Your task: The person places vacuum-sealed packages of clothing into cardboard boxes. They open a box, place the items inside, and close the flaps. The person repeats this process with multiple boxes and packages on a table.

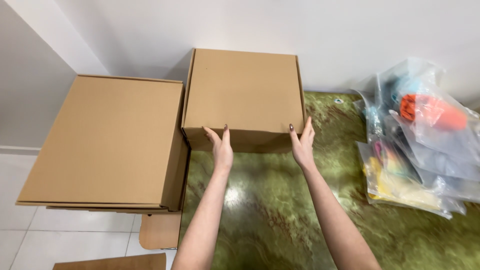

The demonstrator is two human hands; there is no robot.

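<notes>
both hands reach forward to a closed, square brown cardboard box (244, 95) that sits on a glossy green marbled table (310, 210), pushed back against a white wall (280, 25). the left hand (220, 148) lies against the near face of the box, toward its left corner, with the fingers stretched upward and the fingertips at the top front edge; the thumb spreads out to the left. the right hand (303, 145) meets the same near face at its right corner, fingers straight and pointing up, one fingertip on the top edge and the others along the corner. neither hand is curled around anything: both are flat and open, pressed on the front of the box rather than clutching it. the nails are dark.

to the left of this box, just beside it, stands a larger closed cardboard box (107, 142) that rests on what seems to be more flat cardboard and juts out past the table's left edge, over a white tiled floor (30, 240). below it, a wooden seat or stool corner (160, 231) shows, and a flat piece of cardboard (112, 262) lies at the bottom edge of the view.

on the right side of the table, well apart from the hands, lies a heap of clear plastic bags (425, 150) with colourful contents, among them something orange (430, 111) on top and something yellow (395, 186) lower down.
</notes>
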